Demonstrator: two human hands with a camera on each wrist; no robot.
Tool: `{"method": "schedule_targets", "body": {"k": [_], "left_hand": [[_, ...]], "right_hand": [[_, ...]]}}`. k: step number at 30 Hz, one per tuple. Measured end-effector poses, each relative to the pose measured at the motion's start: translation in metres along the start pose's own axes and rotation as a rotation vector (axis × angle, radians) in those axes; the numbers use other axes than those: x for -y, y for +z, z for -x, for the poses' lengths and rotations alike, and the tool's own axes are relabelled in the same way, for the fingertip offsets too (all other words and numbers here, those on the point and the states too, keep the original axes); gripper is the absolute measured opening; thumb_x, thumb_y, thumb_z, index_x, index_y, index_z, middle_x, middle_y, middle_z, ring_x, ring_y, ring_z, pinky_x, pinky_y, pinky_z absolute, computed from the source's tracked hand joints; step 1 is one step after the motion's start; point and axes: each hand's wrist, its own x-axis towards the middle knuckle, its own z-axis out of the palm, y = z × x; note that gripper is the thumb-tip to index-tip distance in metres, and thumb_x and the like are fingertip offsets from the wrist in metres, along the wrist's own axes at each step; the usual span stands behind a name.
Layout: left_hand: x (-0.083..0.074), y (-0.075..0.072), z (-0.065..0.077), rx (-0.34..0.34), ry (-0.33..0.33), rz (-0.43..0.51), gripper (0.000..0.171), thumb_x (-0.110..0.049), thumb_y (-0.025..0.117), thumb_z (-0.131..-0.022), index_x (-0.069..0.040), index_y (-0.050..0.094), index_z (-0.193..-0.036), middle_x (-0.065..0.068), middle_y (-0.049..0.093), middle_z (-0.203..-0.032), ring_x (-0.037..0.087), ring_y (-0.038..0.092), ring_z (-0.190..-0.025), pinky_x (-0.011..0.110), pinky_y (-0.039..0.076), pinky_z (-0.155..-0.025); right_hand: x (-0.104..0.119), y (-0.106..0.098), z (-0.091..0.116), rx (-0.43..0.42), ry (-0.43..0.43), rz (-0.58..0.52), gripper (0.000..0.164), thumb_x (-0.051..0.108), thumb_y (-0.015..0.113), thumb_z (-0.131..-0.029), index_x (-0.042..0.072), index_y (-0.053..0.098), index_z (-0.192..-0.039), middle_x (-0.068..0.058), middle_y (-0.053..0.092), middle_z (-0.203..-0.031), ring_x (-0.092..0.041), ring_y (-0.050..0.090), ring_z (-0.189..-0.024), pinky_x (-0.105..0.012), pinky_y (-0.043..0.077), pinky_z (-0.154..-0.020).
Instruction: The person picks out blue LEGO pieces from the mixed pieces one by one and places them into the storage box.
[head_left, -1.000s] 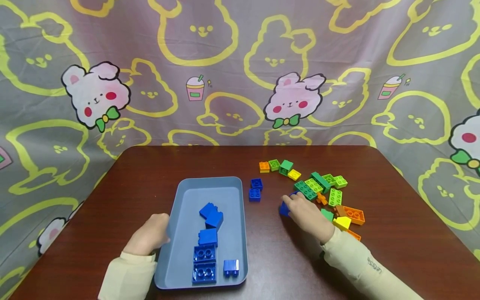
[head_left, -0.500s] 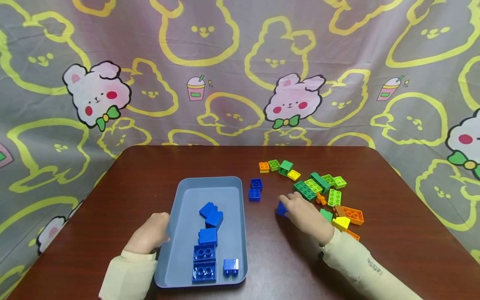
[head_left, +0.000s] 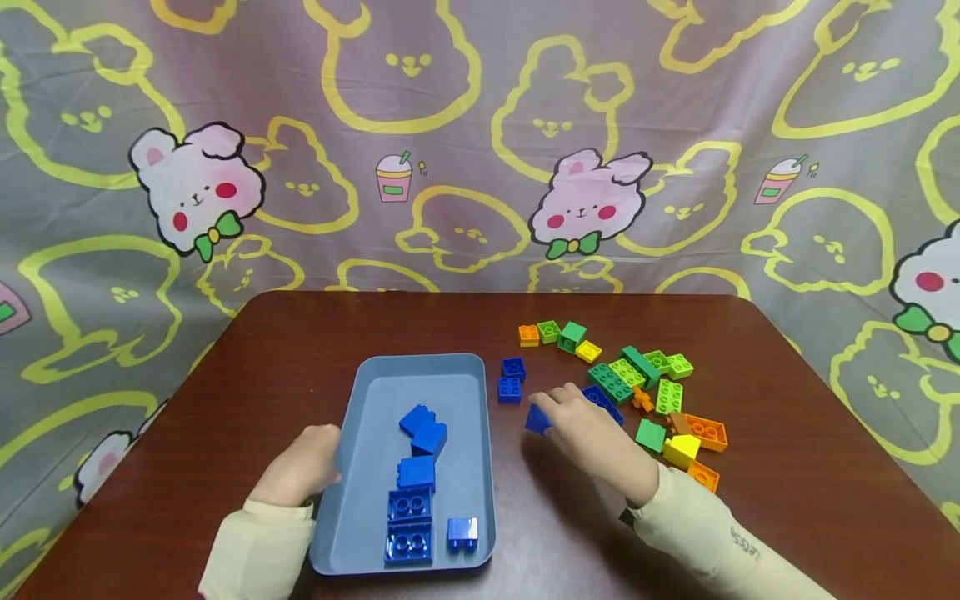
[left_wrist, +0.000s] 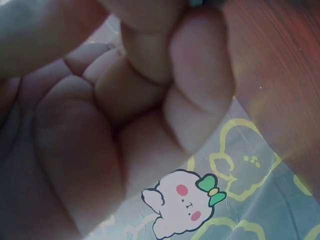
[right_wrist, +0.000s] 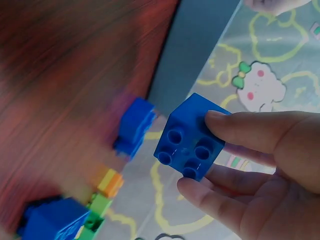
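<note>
My right hand (head_left: 596,437) pinches a blue toy building brick (head_left: 537,420) between thumb and fingers, right of the tray. In the right wrist view that brick (right_wrist: 192,137) shows its round studs, thumb on one side and fingertips on the other. My left hand (head_left: 300,468), fingers curled, holds the left rim of the blue-grey tray (head_left: 367,400). The left wrist view shows mostly curled fingers (left_wrist: 200,65), with only a sliver of something bluish at the top. Several blue bricks (head_left: 416,473) lie inside the tray, some studs-down, some with hollow undersides up.
Two blue bricks (head_left: 510,389) lie just right of the tray. Another, longer blue brick (head_left: 602,404) lies behind the right hand, beside a cluster of green bricks (head_left: 611,382). Orange (head_left: 707,431) and yellow bricks (head_left: 681,450) are farther right. A patterned cloth (head_left: 465,233) hangs behind the table.
My right hand has moved left toward the tray with the blue brick, away from the coloured cluster, uncovering a longer blue brick. The left hand and tray have stayed put.
</note>
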Motion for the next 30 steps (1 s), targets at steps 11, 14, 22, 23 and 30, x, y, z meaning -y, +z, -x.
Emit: {"method": "schedule_targets", "body": {"k": [11, 14, 22, 23, 30], "left_hand": [[-0.001, 0.0, -0.002, 0.017, -0.023, -0.023, 0.015, 0.015, 0.065, -0.068, 0.004, 0.055, -0.072, 0.008, 0.045, -0.055, 0.019, 0.047, -0.053, 0.032, 0.043, -0.051], [-0.001, 0.0, -0.002, 0.021, -0.026, -0.026, 0.015, 0.015, 0.065, -0.068, 0.004, 0.055, -0.072, 0.008, 0.045, -0.055, 0.019, 0.047, -0.053, 0.032, 0.043, -0.051], [0.0, 0.001, -0.002, 0.011, -0.012, -0.024, 0.015, 0.015, 0.065, -0.068, 0.004, 0.054, -0.071, 0.007, 0.044, -0.054, 0.019, 0.046, -0.053, 0.032, 0.043, -0.05], [0.0, 0.001, -0.002, 0.011, -0.013, -0.02, 0.016, 0.015, 0.064, -0.068, 0.004, 0.054, -0.07, 0.007, 0.043, -0.054, 0.018, 0.046, -0.052, 0.032, 0.042, -0.05], [0.0, 0.001, -0.001, 0.014, -0.036, 0.011, 0.013, 0.015, 0.063, -0.071, 0.006, 0.054, -0.074, 0.007, 0.042, -0.053, 0.019, 0.046, -0.05, 0.03, 0.041, -0.048]], "right_hand": [[0.027, -0.006, -0.008, -0.03, -0.07, -0.021, 0.043, 0.007, 0.075, -0.07, 0.005, 0.059, -0.109, -0.009, 0.058, -0.096, -0.018, 0.049, -0.083, -0.023, 0.047, -0.063], [0.032, -0.008, -0.01, -0.024, -0.083, -0.023, 0.043, 0.009, 0.075, -0.071, 0.007, 0.059, -0.11, -0.007, 0.058, -0.096, -0.016, 0.049, -0.084, -0.022, 0.047, -0.063], [0.05, -0.01, -0.014, -0.022, -0.176, -0.037, 0.042, 0.011, 0.074, -0.072, 0.008, 0.059, -0.111, -0.008, 0.058, -0.098, -0.016, 0.051, -0.087, -0.021, 0.048, -0.065], [0.053, -0.01, -0.014, -0.019, -0.188, -0.038, 0.042, 0.01, 0.074, -0.072, 0.008, 0.058, -0.111, -0.008, 0.058, -0.098, -0.016, 0.052, -0.088, -0.021, 0.048, -0.066], [0.067, -0.008, -0.015, 0.004, -0.252, -0.034, 0.039, 0.013, 0.071, -0.076, 0.009, 0.059, -0.113, -0.007, 0.059, -0.098, -0.013, 0.049, -0.085, -0.018, 0.046, -0.068]]}}
